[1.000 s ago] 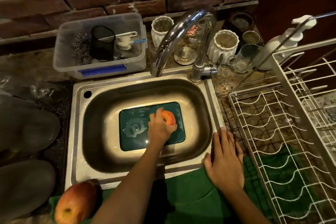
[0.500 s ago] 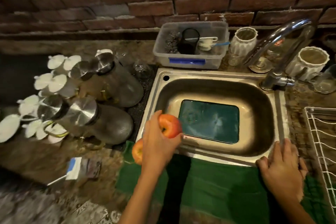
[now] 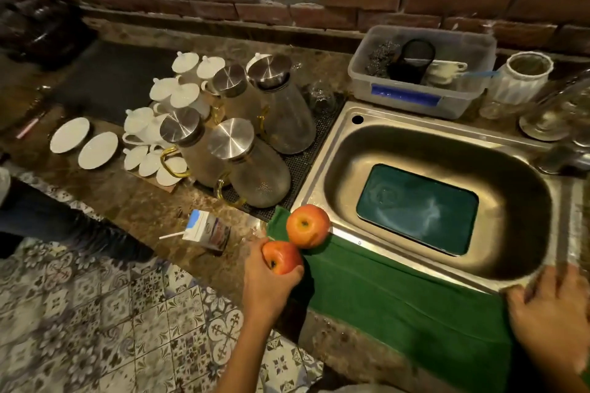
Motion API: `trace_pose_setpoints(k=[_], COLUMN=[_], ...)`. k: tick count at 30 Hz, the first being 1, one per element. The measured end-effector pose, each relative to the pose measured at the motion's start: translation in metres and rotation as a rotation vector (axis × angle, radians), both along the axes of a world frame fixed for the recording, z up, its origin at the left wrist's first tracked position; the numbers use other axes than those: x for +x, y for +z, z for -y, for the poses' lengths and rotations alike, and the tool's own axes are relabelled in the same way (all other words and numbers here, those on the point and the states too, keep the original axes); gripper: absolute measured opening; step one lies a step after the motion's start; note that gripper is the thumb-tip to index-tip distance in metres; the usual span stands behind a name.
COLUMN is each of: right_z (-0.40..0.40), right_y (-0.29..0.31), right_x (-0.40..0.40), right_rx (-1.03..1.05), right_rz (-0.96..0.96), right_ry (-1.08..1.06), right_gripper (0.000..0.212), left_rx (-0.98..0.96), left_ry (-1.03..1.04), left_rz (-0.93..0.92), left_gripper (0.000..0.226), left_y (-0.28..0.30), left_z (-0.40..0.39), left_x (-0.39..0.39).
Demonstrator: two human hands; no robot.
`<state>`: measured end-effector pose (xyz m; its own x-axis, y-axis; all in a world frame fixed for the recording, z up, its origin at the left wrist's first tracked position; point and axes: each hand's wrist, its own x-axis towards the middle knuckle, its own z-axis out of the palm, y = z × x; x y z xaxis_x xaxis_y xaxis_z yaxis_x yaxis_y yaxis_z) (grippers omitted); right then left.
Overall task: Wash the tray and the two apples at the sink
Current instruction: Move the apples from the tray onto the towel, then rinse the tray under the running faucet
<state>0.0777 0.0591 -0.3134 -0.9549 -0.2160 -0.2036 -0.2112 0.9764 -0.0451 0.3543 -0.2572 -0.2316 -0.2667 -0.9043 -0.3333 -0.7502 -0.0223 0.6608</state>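
apple moved sink-to-counter | left hand grips it | touching second apple

Green tray flat in sink basin; two red-orange apples touching on green cloth.

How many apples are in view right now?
2. One apple is held in the left hand; the other apple rests on the green cloth at the sink's corner.
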Motion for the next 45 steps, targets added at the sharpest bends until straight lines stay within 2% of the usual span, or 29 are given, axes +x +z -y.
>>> trace_pose_setpoints(k=[1,5,11,15,17,19,21,24,28,32,37,41,43,45], right_z=[0.001,0.005,-0.001,-0.003,-0.003,-0.001,0.001,0.001,-0.001,-0.004,-0.005,-0.003,0.003,0.017], right_y=[0.0,0.0,-0.014,-0.018,-0.016,-0.012,-0.007,-0.006,-0.009,-0.015,-0.02,-0.015,-0.01,0.002], right_x=[-0.001,0.005,0.0,-0.002,-0.003,-0.003,-0.002,-0.002,-0.003,-0.004,-0.003,-0.002,-0.006,-0.025], right_rx=[0.012,-0.173,-0.087,-0.067,-0.059,-0.049,-0.047,-0.047,-0.035,-0.002,-0.021,-0.043,-0.119,-0.327], right_rz=[0.012,-0.132,-0.133,-0.116,-0.094,-0.068,-0.051,-0.043,-0.018,-0.027,-0.06,-0.042,-0.026,-0.059], right_ry=[0.011,-0.069,-0.074,-0.052,-0.047,-0.042,-0.039,-0.041,-0.058,-0.047,-0.068,-0.081,-0.13,-0.177], right_gripper=[0.057,0.07,0.069,0.071,0.073,0.071,0.066,0.066,0.069,0.071,0.075,0.07,0.062,0.045], left_rx=[0.01,0.047,0.053,0.09,0.031,-0.187,-0.417,-0.551,-0.524,-0.491,-0.487,-0.511,-0.526,-0.544], left_ry=[-0.005,-0.047,-0.069,-0.102,-0.108,-0.157,-0.259,-0.45,-0.678,-0.824,-0.94,-0.984,-0.981,-0.973], left_rz=[0.017,0.126,0.17,0.189,0.237,0.23,0.127,-0.032,-0.051,0.105,0.312,0.359,0.354,0.341], left_gripper=[0.088,0.092,0.098,0.113,0.115,0.106,0.089,0.069,0.065,0.065,0.068,0.068,0.068,0.067], left_y=[-0.004,-0.016,-0.021,-0.013,-0.001,0.01,0.018,0.016,-0.01,-0.046,-0.084,-0.095,-0.097,-0.099], left_z=[-0.003,-0.013,-0.011,-0.007,-0.004,-0.002,-0.002,-0.009,-0.028,-0.042,-0.052,-0.052,-0.051,-0.05], left_x=[0.001,0.003,0.004,0.005,0.001,-0.009,-0.031,-0.085,-0.159,-0.202,-0.2,-0.199,-0.199,-0.199])
